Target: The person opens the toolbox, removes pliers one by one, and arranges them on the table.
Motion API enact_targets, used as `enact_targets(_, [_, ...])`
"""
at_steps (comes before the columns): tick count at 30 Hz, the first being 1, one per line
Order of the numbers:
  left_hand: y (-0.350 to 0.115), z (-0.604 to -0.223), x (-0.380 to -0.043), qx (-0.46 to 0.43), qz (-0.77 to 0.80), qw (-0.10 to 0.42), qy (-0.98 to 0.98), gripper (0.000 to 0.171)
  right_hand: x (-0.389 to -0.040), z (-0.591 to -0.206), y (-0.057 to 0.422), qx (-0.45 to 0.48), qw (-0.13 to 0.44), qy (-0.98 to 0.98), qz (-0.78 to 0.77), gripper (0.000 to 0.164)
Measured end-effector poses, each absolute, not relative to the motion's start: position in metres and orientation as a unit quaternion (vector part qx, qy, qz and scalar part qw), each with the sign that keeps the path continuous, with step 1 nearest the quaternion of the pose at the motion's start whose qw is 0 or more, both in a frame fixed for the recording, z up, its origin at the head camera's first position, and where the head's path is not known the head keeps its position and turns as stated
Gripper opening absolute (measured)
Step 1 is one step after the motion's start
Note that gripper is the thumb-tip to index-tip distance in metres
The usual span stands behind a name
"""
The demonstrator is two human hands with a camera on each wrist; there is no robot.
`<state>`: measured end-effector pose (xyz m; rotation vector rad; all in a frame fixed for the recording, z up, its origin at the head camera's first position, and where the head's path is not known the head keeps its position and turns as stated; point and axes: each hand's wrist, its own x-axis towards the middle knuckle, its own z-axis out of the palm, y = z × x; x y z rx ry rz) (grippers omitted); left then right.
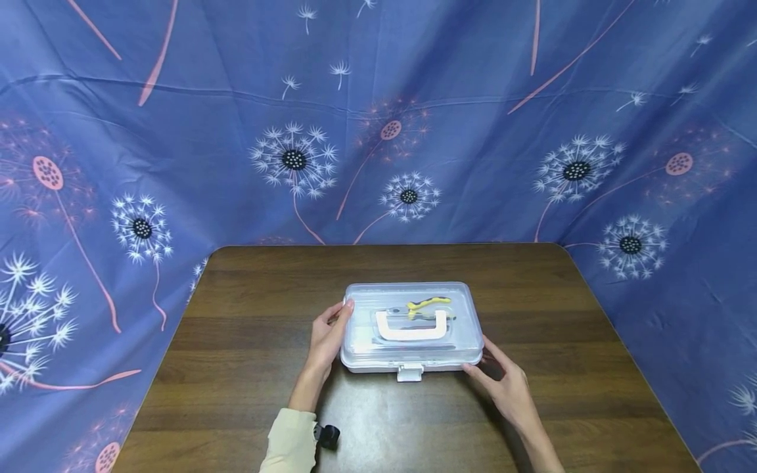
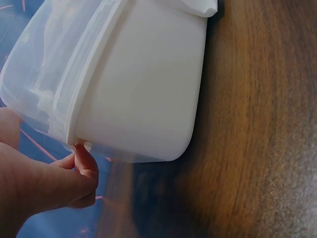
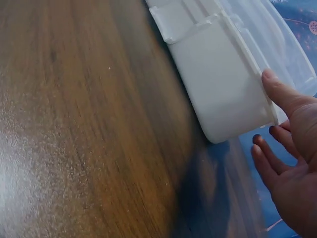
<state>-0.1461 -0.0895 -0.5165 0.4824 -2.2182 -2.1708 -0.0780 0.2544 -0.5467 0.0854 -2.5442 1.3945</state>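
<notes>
A toolbox [image 1: 361, 332] with a white base and a clear lid sits on the table, its lid down. Its white carry handle [image 1: 412, 335] lies folded flat on top, and a white latch [image 1: 410, 373] juts from the front. Through the lid, yellow-handled pliers [image 1: 427, 303] show among other blurred tools. My left hand [image 1: 324, 340] grips the left side, thumb over the lid's edge and fingertips [image 2: 85, 161] curled under the rim. At the front right corner, my right hand [image 1: 510, 389] holds the rim between its thumb [image 3: 277, 89] and index finger; the other fingers hang loosely below.
The brown wooden table [image 1: 236, 394] reaches back to a blue curtain [image 1: 207, 164] with a dandelion print, which also hangs along both sides. A small black device [image 1: 328, 436] is strapped at my left wrist, by the pale sleeve [image 1: 291, 441].
</notes>
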Motion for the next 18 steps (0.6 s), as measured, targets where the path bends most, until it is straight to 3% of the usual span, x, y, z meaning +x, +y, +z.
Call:
enact_targets(8, [-0.096, -0.519, -0.147, 0.128, -0.713, 0.0, -0.69, 0.064, -0.08, -0.539, 0.253, 0.022, 0.155, -0.864, 0.478, 0.065])
enact_targets(18, [-0.097, -0.522, -0.146, 0.115, -0.713, 0.019, -0.691, 0.035, -0.102, -0.52, 0.252, 0.083, 0.225, -0.837, 0.492, 0.053])
